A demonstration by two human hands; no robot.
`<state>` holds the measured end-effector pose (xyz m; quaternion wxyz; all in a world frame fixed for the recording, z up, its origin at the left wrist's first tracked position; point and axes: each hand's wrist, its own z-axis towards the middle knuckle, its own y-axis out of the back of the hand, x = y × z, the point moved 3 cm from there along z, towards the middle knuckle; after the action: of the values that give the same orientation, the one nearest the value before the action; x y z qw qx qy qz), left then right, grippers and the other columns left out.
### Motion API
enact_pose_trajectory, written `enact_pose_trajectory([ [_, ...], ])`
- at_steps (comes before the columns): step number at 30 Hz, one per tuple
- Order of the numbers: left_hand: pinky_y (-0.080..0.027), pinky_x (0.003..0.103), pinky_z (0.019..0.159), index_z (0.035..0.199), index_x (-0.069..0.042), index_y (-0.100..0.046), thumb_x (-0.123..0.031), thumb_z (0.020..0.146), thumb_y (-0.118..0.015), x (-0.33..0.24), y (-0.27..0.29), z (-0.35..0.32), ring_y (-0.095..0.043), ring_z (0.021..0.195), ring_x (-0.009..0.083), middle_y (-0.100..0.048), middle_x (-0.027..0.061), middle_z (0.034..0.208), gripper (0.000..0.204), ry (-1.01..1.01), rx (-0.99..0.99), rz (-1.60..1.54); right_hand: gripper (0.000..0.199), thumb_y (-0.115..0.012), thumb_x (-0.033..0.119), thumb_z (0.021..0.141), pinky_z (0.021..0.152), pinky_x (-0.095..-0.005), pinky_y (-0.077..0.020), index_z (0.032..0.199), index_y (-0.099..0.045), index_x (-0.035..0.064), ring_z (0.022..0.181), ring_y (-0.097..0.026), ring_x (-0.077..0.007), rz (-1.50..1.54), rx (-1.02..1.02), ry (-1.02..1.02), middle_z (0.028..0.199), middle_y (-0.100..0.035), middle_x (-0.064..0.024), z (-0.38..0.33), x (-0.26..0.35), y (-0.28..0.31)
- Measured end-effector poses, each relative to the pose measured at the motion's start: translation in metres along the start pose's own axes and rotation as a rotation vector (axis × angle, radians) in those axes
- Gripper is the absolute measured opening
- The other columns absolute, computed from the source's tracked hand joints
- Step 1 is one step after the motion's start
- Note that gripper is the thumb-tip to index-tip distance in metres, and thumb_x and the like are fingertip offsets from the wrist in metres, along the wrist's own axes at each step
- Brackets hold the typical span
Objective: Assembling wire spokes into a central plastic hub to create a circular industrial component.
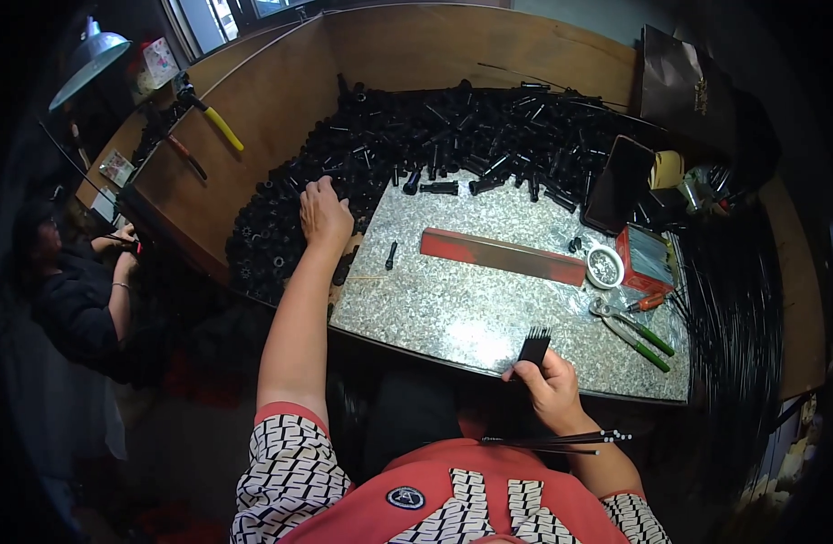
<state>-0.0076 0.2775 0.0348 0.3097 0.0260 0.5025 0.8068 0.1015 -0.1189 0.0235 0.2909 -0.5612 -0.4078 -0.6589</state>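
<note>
Reaching into the heap of black tubes (453,127), the left hand (324,213) curls loosely over them, lifting none yet; the right hand (548,385) grips a bundle of thin black rods (532,347), unfitted.

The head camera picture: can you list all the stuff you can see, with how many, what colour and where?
small tube parts: too many to count, black, heaped across the far and left side of the bench
stone slab: one, speckled grey, in the middle of the bench
flat bar: one, red, lying on the slab
pliers: one pair, green handles, right side of the slab
small round tin: one, white, right of the red bar
small box: one, red, beside the tin
hammer: one, yellow handle, far left of the bench
lamp: one, pale shade, top left
another person: one, dark clothes, at the left
thin rods: a bundle, black, held in the right hand
left hand: on the black heap
right hand: at the slab's near edge
</note>
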Motion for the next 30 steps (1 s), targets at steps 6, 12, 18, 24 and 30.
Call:
enact_pose_trajectory([
  [6,-0.044,0.04,0.094,0.116,-0.002,-0.054,-0.013,0.081,-0.069,0.015,0.018,0.004,-0.053,0.11,0.0343,-0.058,0.0163,0.116,0.04,0.021,0.034,-0.124,0.015,-0.055,0.014,0.095,0.068,-0.0242,-0.0463,0.089,-0.06,0.001,0.073,-0.059,-0.0095,0.039,-0.017,0.0,0.081,-0.068,-0.0042,-0.001,-0.001,0.002],
  [12,-0.045,0.04,0.092,0.119,-0.003,-0.053,-0.015,0.08,-0.07,0.002,0.011,0.001,-0.054,0.108,0.0345,-0.063,0.015,0.111,0.045,-0.011,0.081,-0.102,0.016,-0.055,0.013,0.095,0.066,-0.0237,-0.0457,0.086,-0.061,0.0012,0.072,-0.059,-0.0093,0.024,-0.021,0.011,0.079,-0.067,-0.004,-0.002,0.003,-0.002],
  [18,-0.044,0.043,0.092,0.122,-0.002,-0.049,-0.005,0.081,-0.062,0.005,-0.012,0.007,-0.054,0.107,0.0344,-0.062,0.0161,0.108,0.043,-0.13,0.112,0.103,0.016,-0.055,0.013,0.094,0.065,-0.0241,-0.0455,0.085,-0.062,0.0009,0.071,-0.058,-0.0099,0.022,-0.036,0.014,0.078,-0.067,-0.0038,-0.005,0.006,-0.003],
  [24,-0.042,0.043,0.095,0.121,-0.002,-0.05,-0.003,0.082,-0.056,0.001,-0.01,0.013,-0.053,0.11,0.0337,-0.058,0.0182,0.114,0.039,-0.092,-0.069,-0.129,0.016,-0.055,0.013,0.093,0.065,-0.0241,-0.0454,0.085,-0.063,0.001,0.07,-0.058,-0.0095,-0.006,-0.041,0.033,0.078,-0.067,-0.0035,-0.002,0.006,-0.002],
  [30,-0.04,0.042,0.097,0.119,-0.003,-0.053,-0.003,0.08,-0.059,-0.006,-0.007,0.005,-0.052,0.111,0.0331,-0.058,0.0156,0.115,0.039,-0.107,0.11,0.072,0.016,-0.055,0.013,0.093,0.063,-0.0241,-0.045,0.085,-0.063,0.0014,0.068,-0.057,-0.0093,0.008,-0.038,0.03,0.077,-0.067,-0.003,-0.001,0.013,-0.003],
])
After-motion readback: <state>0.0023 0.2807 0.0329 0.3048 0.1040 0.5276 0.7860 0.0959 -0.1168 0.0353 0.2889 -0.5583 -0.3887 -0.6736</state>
